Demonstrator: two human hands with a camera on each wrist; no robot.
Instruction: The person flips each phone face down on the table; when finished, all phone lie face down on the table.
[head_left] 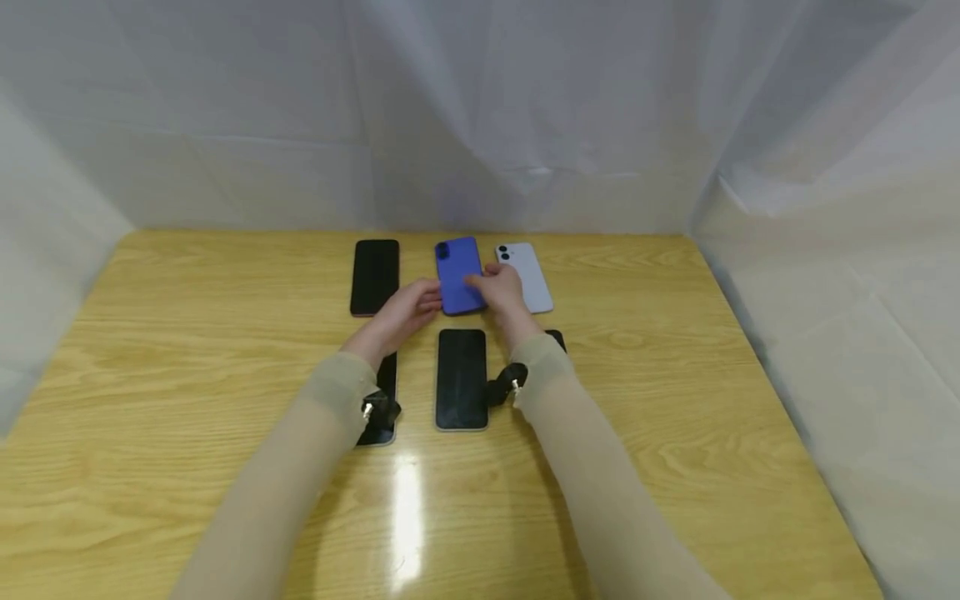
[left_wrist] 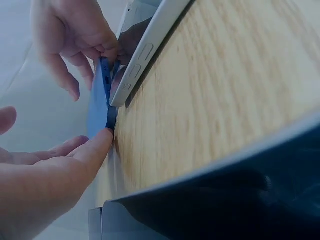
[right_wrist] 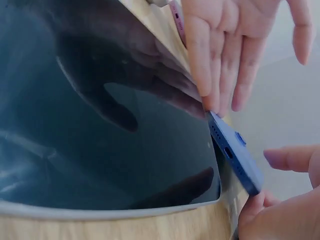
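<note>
At upper centre of the table [head_left: 187, 333], the blue phone [head_left: 458, 275] lies lengthwise away from the person, left hand [head_left: 401, 312] touching its left edge with straight fingers, right hand [head_left: 501, 290] pinching its right edge.

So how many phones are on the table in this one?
6. Back row: black phone on the left, blue phone between both hands, white phone on the right. Front row: one under the left wrist, one in the middle, one mostly hidden behind the right wrist.
</note>
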